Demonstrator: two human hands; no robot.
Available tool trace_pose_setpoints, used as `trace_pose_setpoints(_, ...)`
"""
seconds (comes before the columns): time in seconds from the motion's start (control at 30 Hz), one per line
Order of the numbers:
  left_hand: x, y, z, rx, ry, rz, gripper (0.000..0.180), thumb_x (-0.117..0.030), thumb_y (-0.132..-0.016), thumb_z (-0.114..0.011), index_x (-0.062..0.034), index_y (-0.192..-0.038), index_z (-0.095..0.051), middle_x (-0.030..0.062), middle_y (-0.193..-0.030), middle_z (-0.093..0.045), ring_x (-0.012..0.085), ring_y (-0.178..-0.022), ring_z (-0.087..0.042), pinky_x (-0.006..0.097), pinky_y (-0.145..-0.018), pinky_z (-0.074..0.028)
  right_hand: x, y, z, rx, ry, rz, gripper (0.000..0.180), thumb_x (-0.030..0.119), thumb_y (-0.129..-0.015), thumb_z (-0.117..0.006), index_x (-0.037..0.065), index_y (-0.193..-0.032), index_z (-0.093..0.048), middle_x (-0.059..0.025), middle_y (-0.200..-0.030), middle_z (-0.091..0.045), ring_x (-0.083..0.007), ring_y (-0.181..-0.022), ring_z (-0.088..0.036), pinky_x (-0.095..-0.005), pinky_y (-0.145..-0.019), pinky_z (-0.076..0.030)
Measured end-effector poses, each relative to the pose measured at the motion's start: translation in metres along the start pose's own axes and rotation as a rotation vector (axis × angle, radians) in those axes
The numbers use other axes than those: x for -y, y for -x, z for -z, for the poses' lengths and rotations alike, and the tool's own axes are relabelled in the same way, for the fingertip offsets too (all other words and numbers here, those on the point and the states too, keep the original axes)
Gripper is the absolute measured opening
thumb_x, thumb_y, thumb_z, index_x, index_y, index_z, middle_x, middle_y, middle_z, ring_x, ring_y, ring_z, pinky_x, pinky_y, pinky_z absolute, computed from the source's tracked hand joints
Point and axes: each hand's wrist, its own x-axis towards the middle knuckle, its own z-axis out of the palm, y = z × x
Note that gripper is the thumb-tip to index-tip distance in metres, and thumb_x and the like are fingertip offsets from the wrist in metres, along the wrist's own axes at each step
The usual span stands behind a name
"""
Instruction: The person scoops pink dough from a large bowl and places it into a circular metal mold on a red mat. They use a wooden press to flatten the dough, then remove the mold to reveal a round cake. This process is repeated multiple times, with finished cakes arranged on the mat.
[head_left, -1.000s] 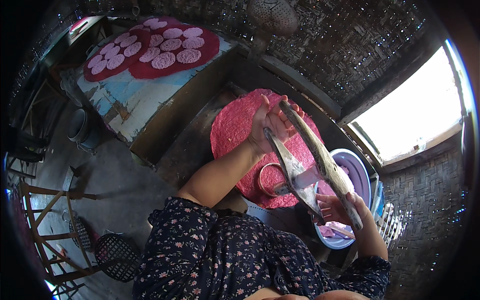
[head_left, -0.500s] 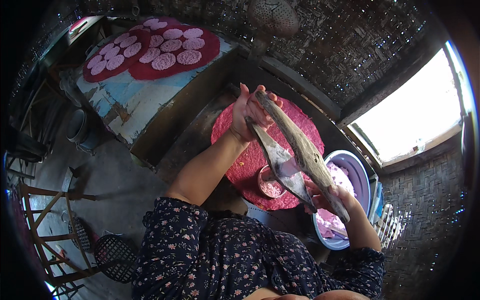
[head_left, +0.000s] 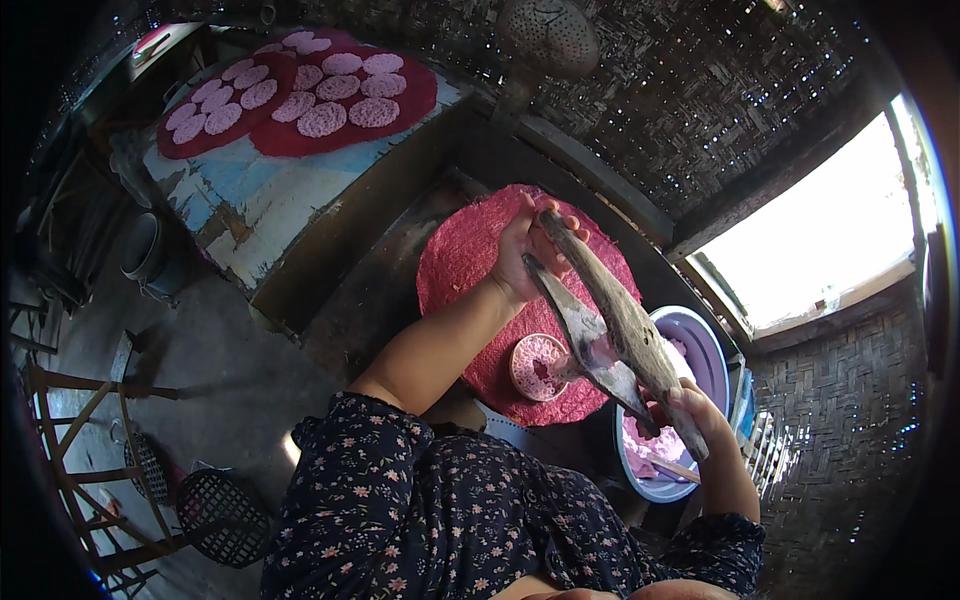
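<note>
Both hands grip a two-handled wooden press (head_left: 628, 325). My left hand (head_left: 515, 255) is closed round its upper-left ends, and my right hand (head_left: 702, 412) is closed round the lower-right ends. The upper bar is rough and weathered; the lower one carries pale pink dough smears. Beneath the press's middle, a shallow round ring mould (head_left: 514, 368) holds thin pink strands (head_left: 545, 352) with a dark reddish gap at their centre. The mould rests on a round red woven mat (head_left: 458, 262). The press's underside is partly hidden by its bars.
A blue basin (head_left: 712, 350) with pink dough (head_left: 640, 450) and a stick stands beside my right hand. On the worn blue-white table (head_left: 215, 205) at far left, red mats (head_left: 412, 105) carry several pink strand discs (head_left: 322, 120). A metal bucket (head_left: 142, 245) and dark baskets (head_left: 222, 515) stand at left.
The press has moved slightly right and nearer to me, in both hands. The ring mould shows more fully now, with pink strands around most of it.
</note>
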Motion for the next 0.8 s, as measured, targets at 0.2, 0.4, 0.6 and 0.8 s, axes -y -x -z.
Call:
trace_pose_setpoints(0.2,-0.008,0.025,-0.010,-0.113,-0.074,0.029,0.036,-0.052,-0.091,-0.042,-0.0202,-0.086,-0.058,0.0044,-0.085,-0.059,0.0237,-0.089,-0.059,0.038,-0.056,-0.055,-0.003,0.002,-0.020,0.040,-0.039,-0.024,0.066,0.047,-0.071,-0.060,-0.012,-0.102,-0.057,-0.0161,-0.083,-0.062,-0.0219,-0.068,-0.062,-0.0304,-0.061,-0.049)
trace_pose_setpoints(0.4,-0.030,0.022,-0.018,-0.129,-0.124,-0.056,0.045,-0.059,-0.089,-0.038,-0.0179,-0.084,-0.057,0.0066,-0.080,-0.060,0.0260,-0.086,-0.061,0.029,-0.049,-0.053,0.001,-0.019,-0.029,0.053,0.040,-0.007,0.066,0.046,-0.068,-0.066,-0.012,-0.097,-0.057,-0.0144,-0.073,-0.061,-0.0207,-0.064,-0.061,-0.0289,-0.058,-0.049)
trace_pose_setpoints(0.6,-0.019,0.020,-0.005,-0.174,-0.119,-0.098,0.045,-0.058,-0.089,-0.037,-0.0173,-0.081,-0.055,0.0068,-0.079,-0.059,0.0265,-0.079,-0.062,0.033,-0.051,-0.053,0.006,-0.011,-0.024,-0.011,0.097,-0.029,0.065,0.046,-0.066,-0.068,-0.013,-0.094,-0.059,-0.0139,-0.073,-0.060,-0.0192,-0.061,-0.059,-0.0290,-0.056,-0.047)
trace_pose_setpoints(0.8,-0.017,0.025,-0.025,-0.186,-0.094,0.027,0.058,-0.066,-0.087,-0.030,-0.0167,-0.098,-0.059,0.0087,-0.095,-0.062,0.0288,-0.097,-0.058,0.046,-0.084,-0.048,0.005,0.009,-0.037,0.070,-0.123,-0.007,0.077,0.048,-0.067,-0.065,-0.014,-0.110,-0.050,-0.0178,-0.089,-0.061,-0.0204,-0.067,-0.063,-0.0289,-0.060,-0.052)
